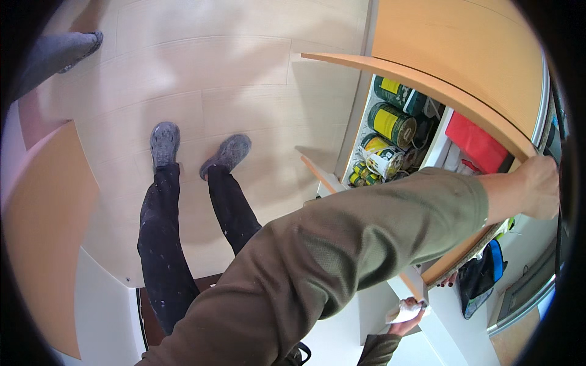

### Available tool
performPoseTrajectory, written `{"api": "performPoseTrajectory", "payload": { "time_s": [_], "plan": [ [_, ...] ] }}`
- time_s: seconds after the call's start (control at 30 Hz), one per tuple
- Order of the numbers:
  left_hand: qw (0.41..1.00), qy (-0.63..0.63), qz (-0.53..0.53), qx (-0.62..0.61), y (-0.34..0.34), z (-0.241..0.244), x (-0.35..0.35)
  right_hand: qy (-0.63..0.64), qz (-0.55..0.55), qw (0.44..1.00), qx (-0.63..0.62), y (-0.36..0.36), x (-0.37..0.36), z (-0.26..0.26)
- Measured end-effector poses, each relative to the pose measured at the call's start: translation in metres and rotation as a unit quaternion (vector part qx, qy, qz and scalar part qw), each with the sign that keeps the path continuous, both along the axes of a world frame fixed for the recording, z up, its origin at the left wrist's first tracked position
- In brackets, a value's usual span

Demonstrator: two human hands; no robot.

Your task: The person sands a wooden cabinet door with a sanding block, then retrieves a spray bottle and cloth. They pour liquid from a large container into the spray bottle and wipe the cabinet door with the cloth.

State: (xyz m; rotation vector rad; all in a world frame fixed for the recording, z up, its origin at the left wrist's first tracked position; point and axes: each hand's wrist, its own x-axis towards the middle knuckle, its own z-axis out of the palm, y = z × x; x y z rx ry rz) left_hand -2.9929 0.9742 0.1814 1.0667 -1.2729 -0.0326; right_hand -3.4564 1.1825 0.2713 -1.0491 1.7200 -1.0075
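My left arm crosses the view in an olive sleeve. Its hand (540,187) is curled at the far right, by the upper end of an open wood-faced cabinet door (412,84). The fingers are turned away, so I cannot tell whether they grip its edge. Lower down, my right hand (407,322) holds a crumpled white cloth (405,312) against the end of a white-and-wood panel (409,286). Behind the door, the cabinet holds several green-and-yellow cans (389,122) and a red box-like item (476,142).
Dark-nailed fingertips (448,280) show at the worktop edge; their owner is hidden. Beyond lies a black-and-blue bag (483,274). Another person's leg (50,57) stands upper left. A wood-coloured panel (50,238) rises at left. My shoes (165,142) are on the pale floor (238,105).
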Motion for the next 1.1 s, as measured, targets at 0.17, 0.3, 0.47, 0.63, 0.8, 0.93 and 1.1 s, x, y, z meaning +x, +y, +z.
{"api": "performPoseTrajectory", "payload": {
  "time_s": [0.17,0.3,0.47,0.63,0.8,0.93,1.1],
  "plan": [
    [0.999,-0.035,0.022,-0.026,0.026,-0.003,-0.029,-0.008,0.071,0.997,0.014,-0.071,0.011,0.006],
    [0.991,-0.065,0.090,-0.069,0.041,-0.017,-0.026,0.079,0.033,0.992,-0.094,-0.121,0.042,-0.013],
    [0.985,-0.030,0.150,-0.076,0.037,-0.015,-0.019,-0.042,-0.024,0.996,-0.079,-0.183,-0.004,-0.025],
    [0.981,-0.029,0.171,-0.084,0.043,-0.008,-0.015,-0.033,-0.083,0.986,-0.141,-0.220,0.014,-0.050],
    [0.996,-0.053,0.058,0.052,0.080,0.008,-0.048,-0.026,-0.049,0.992,-0.109,-0.240,-0.001,-0.052],
    [0.988,-0.049,0.039,0.140,0.097,0.024,-0.108,-0.123,0.033,0.992,-0.024,-0.242,-0.003,-0.042],
    [0.966,-0.109,-0.108,0.209,0.080,0.032,-0.204,-0.163,0.051,0.985,0.005,-0.233,-0.037,-0.045]
  ]
}}
